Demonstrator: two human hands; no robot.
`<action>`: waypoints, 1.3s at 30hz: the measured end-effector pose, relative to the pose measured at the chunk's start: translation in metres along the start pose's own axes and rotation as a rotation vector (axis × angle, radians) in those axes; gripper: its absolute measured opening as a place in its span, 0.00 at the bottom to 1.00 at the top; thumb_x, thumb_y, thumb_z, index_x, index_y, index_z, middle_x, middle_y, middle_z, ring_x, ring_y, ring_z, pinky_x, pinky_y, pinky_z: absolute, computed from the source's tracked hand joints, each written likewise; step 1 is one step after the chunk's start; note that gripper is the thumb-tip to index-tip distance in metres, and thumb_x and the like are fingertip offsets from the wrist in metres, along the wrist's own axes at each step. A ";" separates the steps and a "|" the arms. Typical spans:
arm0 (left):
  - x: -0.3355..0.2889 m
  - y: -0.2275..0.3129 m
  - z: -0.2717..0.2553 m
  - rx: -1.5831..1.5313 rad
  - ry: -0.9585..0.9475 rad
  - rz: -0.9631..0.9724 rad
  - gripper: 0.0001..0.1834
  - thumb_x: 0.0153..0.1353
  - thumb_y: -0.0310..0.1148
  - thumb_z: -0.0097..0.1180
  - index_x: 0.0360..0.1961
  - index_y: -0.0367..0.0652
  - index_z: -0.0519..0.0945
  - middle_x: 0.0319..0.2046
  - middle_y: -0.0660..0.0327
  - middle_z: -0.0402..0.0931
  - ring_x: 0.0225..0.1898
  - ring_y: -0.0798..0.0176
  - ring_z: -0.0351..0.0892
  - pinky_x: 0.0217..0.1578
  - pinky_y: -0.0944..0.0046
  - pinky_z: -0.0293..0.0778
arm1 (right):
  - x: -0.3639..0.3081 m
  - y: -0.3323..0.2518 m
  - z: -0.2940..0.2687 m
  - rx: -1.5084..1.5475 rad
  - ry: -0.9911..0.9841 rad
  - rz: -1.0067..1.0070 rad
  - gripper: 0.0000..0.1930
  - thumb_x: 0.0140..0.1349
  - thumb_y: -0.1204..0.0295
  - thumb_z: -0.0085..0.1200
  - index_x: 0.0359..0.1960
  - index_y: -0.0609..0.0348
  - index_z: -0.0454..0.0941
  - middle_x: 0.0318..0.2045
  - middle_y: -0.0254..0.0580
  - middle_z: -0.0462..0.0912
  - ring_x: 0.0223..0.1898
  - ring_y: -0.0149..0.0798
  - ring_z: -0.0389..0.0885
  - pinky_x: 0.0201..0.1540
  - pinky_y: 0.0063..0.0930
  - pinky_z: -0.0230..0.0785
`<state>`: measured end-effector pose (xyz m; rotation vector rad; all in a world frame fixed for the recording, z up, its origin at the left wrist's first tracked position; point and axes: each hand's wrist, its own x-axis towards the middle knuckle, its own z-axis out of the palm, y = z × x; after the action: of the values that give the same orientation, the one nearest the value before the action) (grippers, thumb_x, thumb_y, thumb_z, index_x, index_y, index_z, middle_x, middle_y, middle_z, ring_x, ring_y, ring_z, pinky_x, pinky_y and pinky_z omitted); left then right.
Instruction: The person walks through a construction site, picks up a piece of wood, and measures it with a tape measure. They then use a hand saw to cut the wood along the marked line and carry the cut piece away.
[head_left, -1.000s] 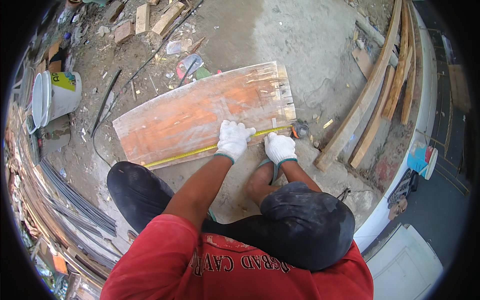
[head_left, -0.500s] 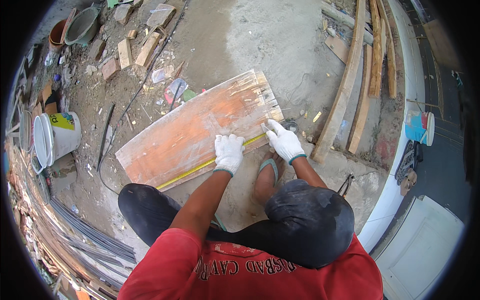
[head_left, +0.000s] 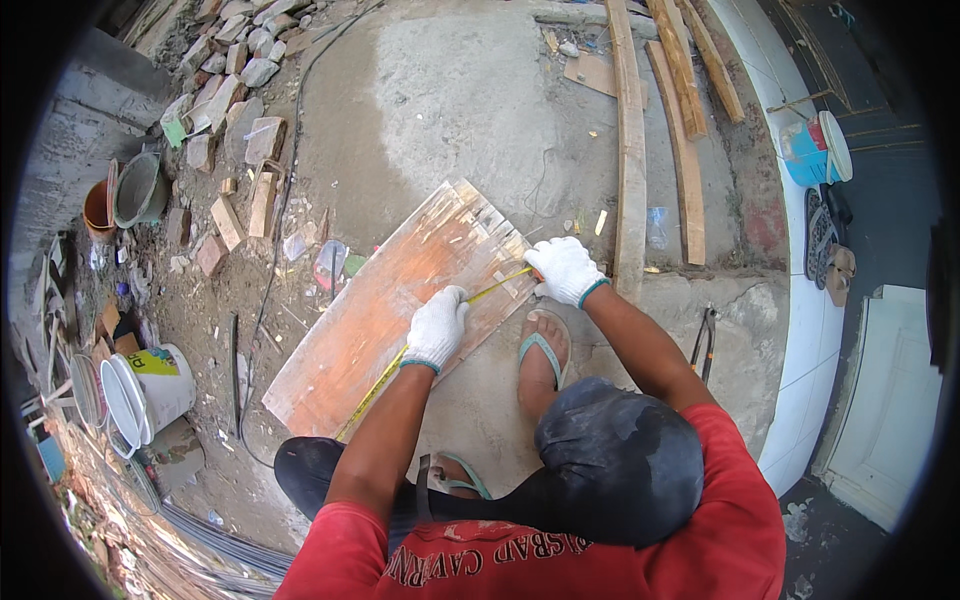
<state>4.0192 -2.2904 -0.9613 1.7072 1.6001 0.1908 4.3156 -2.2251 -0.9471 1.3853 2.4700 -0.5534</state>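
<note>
A worn wooden board point(head_left: 350, 330), with faded orange paint and a splintered far end, lies slantwise on the ground before me. A yellow tape measure point(head_left: 378, 385) stretches lengthwise over it, near its right-hand edge. My left hand point(head_left: 437, 327), in a white knit glove, is closed on the tape's blade around the board's middle. At the splintered end, my right hand point(head_left: 565, 268), gloved too, grips the tape's other part, where a bit of orange shows by the fingertips. The glove hides most of what it holds. My sandalled foot point(head_left: 541, 365) stands beside the board.
Long timbers point(head_left: 630, 150) lie at the far right, near a white tiled ledge point(head_left: 800, 350). An orange-handled tool point(head_left: 706, 345) rests right of my knee. Broken bricks point(head_left: 262, 140), a black cable point(head_left: 292, 150) and a white bucket point(head_left: 160, 390) are on the left.
My view has turned, so the board and timbers appear rotated. The right hand's fingers have closed at the board's end, and the blade now looks partly raised off the wood.
</note>
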 end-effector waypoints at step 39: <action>-0.016 -0.219 -0.090 -0.199 -0.061 -0.405 0.27 0.71 0.26 0.66 0.68 0.28 0.79 0.62 0.52 0.86 0.60 0.57 0.86 0.65 0.59 0.76 | -0.421 0.277 -0.022 0.357 1.105 1.920 0.53 0.65 0.39 0.62 0.82 0.63 0.62 0.58 0.64 0.88 0.59 0.63 0.88 0.64 0.50 0.76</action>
<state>3.7915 -2.2862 -1.0271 1.1999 1.7781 0.0910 4.7691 -2.4041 -0.8158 3.6090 0.1143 0.3950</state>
